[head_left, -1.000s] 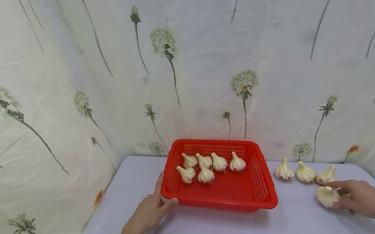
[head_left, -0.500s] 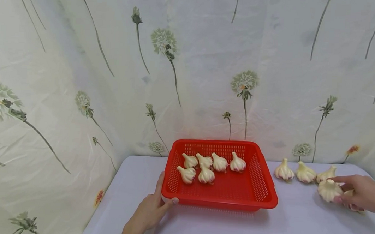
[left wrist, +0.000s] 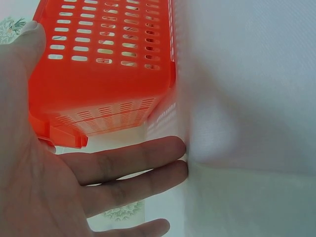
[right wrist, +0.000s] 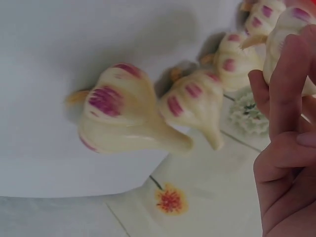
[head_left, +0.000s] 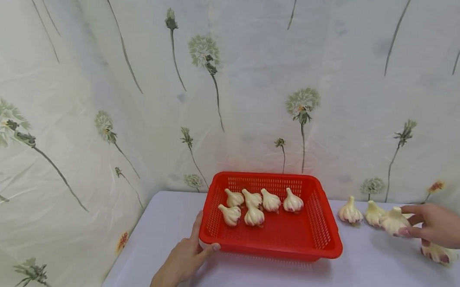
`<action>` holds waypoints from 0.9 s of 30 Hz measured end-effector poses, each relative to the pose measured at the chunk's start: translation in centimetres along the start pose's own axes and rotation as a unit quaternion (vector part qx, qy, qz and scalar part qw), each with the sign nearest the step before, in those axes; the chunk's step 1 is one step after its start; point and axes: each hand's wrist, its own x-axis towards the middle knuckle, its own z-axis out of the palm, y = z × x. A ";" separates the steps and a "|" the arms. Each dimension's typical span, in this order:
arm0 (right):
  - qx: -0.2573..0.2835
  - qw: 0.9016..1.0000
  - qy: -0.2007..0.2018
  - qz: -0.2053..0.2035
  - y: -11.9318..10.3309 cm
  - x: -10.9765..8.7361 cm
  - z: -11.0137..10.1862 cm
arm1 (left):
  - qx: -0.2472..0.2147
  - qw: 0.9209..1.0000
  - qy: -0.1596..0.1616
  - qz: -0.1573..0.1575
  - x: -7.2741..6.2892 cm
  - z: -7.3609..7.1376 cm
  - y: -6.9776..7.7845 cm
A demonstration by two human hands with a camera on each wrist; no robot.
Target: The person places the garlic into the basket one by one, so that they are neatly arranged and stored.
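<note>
My right hand [head_left: 440, 226] pinches a white garlic bulb [head_left: 393, 221] between thumb and fingertips, neck up, above the right of the table. Below the palm lies another bulb [head_left: 439, 254]. Behind the held bulb, more garlic [head_left: 373, 213] stands in a row, one piece mostly hidden. In the right wrist view, the held bulb [right wrist: 277, 32] shows purple marks and a root tuft. At the left front corner of the red basket [head_left: 287, 249], my left hand [head_left: 181, 260] rests with its thumb on the rim; its other fingers [left wrist: 128, 160] extend straight beside the basket wall.
Several garlic bulbs [head_left: 254, 216] lie toward the left and back inside the basket. One bulb [head_left: 350, 212] stands just right of it. The white table [head_left: 269, 284] meets a flower-printed curtain [head_left: 248, 96] at its back edge.
My right hand has lifted the garlic bulb and moved it slightly left and toward the back, uncovering the bulb beneath the palm. The left hand stays at the basket corner.
</note>
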 end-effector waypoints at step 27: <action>0.060 0.995 -0.003 -0.082 -11.6 5.1 -3.7 | 0.005 1.000 0.002 0.018 0.1 0.0 -0.5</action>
